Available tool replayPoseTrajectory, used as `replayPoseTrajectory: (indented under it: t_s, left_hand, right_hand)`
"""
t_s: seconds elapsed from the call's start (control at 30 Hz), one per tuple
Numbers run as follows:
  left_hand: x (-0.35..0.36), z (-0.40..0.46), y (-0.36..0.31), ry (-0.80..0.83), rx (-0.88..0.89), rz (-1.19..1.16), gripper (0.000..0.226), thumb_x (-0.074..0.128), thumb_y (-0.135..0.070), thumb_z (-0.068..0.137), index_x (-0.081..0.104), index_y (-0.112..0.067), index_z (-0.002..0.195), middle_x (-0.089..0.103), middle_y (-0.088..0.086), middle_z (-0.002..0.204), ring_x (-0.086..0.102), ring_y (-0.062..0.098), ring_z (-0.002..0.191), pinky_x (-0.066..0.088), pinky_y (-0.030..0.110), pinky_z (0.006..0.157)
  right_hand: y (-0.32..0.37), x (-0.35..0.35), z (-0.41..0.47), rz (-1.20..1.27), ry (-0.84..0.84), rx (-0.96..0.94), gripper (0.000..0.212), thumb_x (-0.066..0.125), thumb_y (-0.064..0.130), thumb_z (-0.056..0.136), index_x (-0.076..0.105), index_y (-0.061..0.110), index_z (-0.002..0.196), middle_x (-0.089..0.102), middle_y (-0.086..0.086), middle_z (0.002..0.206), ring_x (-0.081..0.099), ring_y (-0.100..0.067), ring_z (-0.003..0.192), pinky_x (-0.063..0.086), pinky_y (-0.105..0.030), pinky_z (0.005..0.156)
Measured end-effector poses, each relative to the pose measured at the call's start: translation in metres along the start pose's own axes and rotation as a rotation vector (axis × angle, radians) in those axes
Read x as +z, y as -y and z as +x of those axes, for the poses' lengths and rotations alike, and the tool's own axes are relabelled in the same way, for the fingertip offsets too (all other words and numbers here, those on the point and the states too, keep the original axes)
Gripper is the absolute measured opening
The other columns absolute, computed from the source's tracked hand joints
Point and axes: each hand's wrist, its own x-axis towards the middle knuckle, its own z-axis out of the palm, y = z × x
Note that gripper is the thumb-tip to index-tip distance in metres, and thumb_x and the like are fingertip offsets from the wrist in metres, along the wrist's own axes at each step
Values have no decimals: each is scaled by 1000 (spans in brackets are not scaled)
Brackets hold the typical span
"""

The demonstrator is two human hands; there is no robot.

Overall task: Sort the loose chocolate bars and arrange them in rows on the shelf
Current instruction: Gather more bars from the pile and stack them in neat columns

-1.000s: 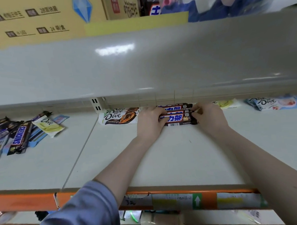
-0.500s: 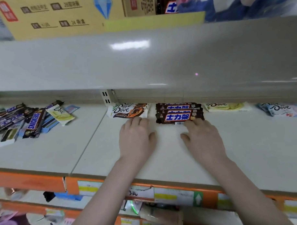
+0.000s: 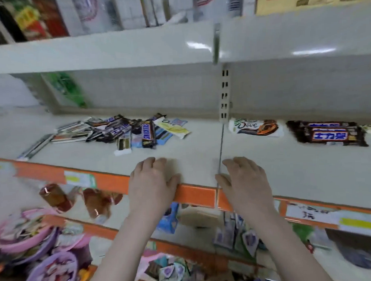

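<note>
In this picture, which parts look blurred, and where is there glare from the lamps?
Head view: motion blur smears the loose bar pile and the lower-shelf goods; the Snickers stack is soft but legible; lamp glare streaks lie on the upper shelf face; both hands are fairly sharp; wide-angle bending curves the shelf edge.

loose bars (image 3: 125, 132) piled left on shelf (image 3: 191, 155), stacked bars (image 3: 327, 134) right (Dove bar (image 3: 255, 127) between)
</note>
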Motion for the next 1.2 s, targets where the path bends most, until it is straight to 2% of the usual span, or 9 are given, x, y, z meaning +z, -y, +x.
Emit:
replayPoseTrajectory:
  t_s: [0.17,0.33,0.57,0.67,0.8,0.93,1.03,1.13,1.2]
  left_hand:
    - [-24,3,92,-12,-89,29,50,57,-41,83,54,-15,126,55,9,127,46,30,119,38,38,97]
    - [-31,27,136,-50,-124,-37,51,52,-44,85,51,-15,127,54,8,127,46,28,117,38,37,96]
    - [-6,78,132,-8,-198,-91,70,44,-65,82,49,-8,122,54,14,122,48,33,113,39,39,92]
    - [9,101,124,19,-249,-95,76,41,-71,79,48,-8,121,52,18,125,46,34,117,37,40,94]
    - [28,130,112,85,-350,-55,91,38,-79,74,37,-11,133,32,29,140,30,42,129,28,48,103]
    - [40,147,100,87,-385,13,88,44,-78,71,42,-10,128,18,32,147,24,45,131,25,52,104]
    - [41,150,103,107,-382,-2,85,54,-72,70,42,-10,127,25,29,144,32,43,126,29,46,101]
    - [37,148,108,101,-385,-91,80,63,-65,68,43,-9,121,40,21,131,41,38,117,33,42,95]
    - [32,146,113,85,-393,-132,78,67,-60,67,42,-8,119,47,19,124,43,36,115,35,40,94]
  right_hand:
    - [84,18,11,51,-22,-6,39,48,38,89,53,17,121,55,-6,123,45,-25,118,34,-35,97]
    - [126,27,36,21,-38,-32,38,46,38,90,52,18,122,57,-5,119,49,-23,113,37,-34,95]
    - [131,44,83,-22,-27,-2,35,46,32,91,52,15,121,58,-9,117,51,-26,110,38,-35,91]
    - [127,49,112,-46,6,15,33,45,30,91,53,13,119,57,-11,116,51,-29,109,38,-36,89]
    - [121,55,152,-59,75,4,36,42,30,93,50,14,124,55,-13,118,50,-31,110,38,-37,88]
    - [120,62,185,-18,132,-4,34,39,28,94,50,16,124,55,-14,115,49,-32,109,38,-38,88]
    - [121,74,191,-10,170,-20,31,37,28,95,52,12,116,56,-15,112,51,-33,104,39,-37,83]
    - [121,84,189,36,148,-21,30,46,27,92,52,12,118,53,-14,120,52,-33,107,41,-38,87]
    - [123,85,190,114,119,7,30,53,23,89,55,14,117,53,-14,117,53,-34,104,41,-36,85]
